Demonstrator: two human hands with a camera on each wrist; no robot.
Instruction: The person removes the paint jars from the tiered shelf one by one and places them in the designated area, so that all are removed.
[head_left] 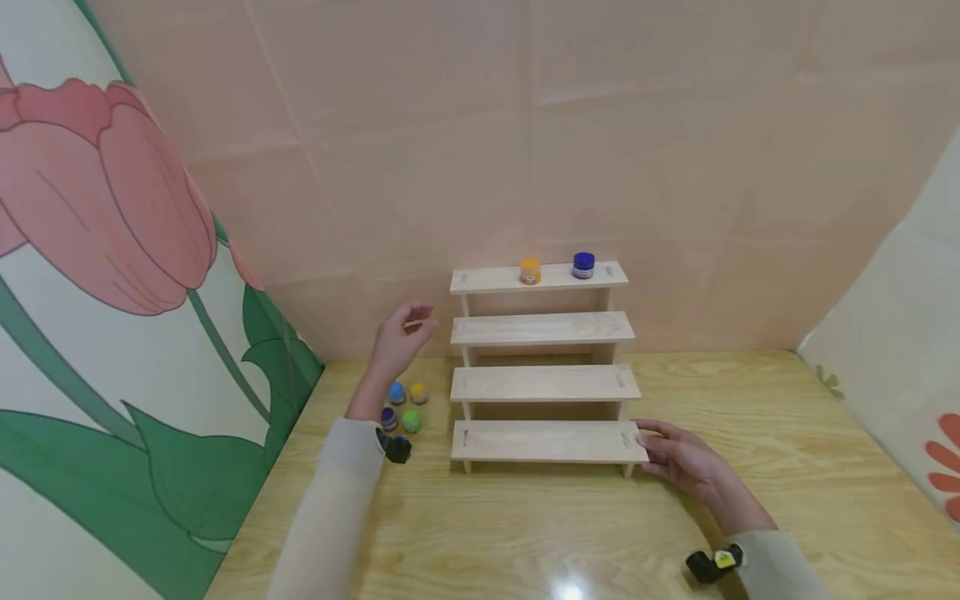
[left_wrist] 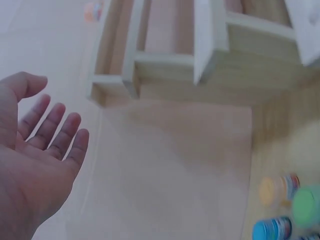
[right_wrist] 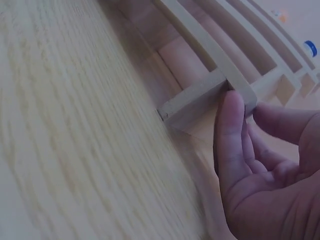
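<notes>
A wooden step-tiered display shelf (head_left: pixel 543 383) stands on the table against the backdrop. On its top tier are a small orange paint jar (head_left: pixel 530 272) and a dark blue one (head_left: pixel 583 265). My right hand (head_left: pixel 686 462) pinches the right end of the lowest tier between thumb and fingers, as the right wrist view shows. To the left of the upper tiers my left hand (head_left: pixel 401 342) is in the air, fingers loosely bent and holding nothing. Below it on the table sit a light blue jar (head_left: pixel 397 393), a yellow-orange jar (head_left: pixel 418 393), a purple jar (head_left: pixel 388 418) and a green jar (head_left: pixel 412 420).
The wood-grain table (head_left: pixel 555 525) runs back to a creased pinkish backdrop (head_left: pixel 420 150). A panel with a printed tulip (head_left: pixel 112 192) borders the left side, and a white panel (head_left: pixel 915 333) with a red flower borders the right.
</notes>
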